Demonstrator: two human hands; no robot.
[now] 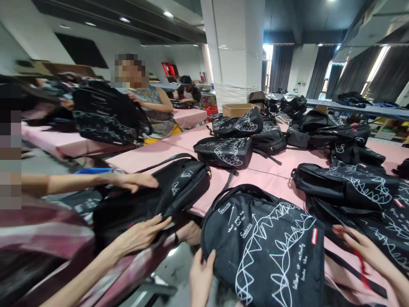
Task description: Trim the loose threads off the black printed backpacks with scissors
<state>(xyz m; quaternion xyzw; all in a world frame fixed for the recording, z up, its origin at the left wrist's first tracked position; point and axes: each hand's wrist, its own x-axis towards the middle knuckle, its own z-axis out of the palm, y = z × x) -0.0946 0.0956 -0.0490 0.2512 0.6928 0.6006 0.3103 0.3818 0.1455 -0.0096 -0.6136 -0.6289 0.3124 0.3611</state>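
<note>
A black backpack [265, 251] with white scribbled lettering, a white zigzag print and a small red label stands tilted in front of me at the table's edge. My left hand [202, 270] pinches its lower left edge, thumb on the printed face. Off to its right, my right hand [356, 241] has its fingers drawn together beside another black backpack [345, 183]; whatever lies between them is too small to make out. A red cord [362, 266] hangs at that wrist. Below it, a black strap [354, 273] crosses the pink tabletop.
At left, a co-worker's hands [140, 234] rest on a black backpack [182, 183]. Several similar bags [223, 151] lie across the pink table [172, 147]. Beyond, another person holds up a backpack [105, 113]. A cardboard box [238, 110] sits near a white pillar [234, 51].
</note>
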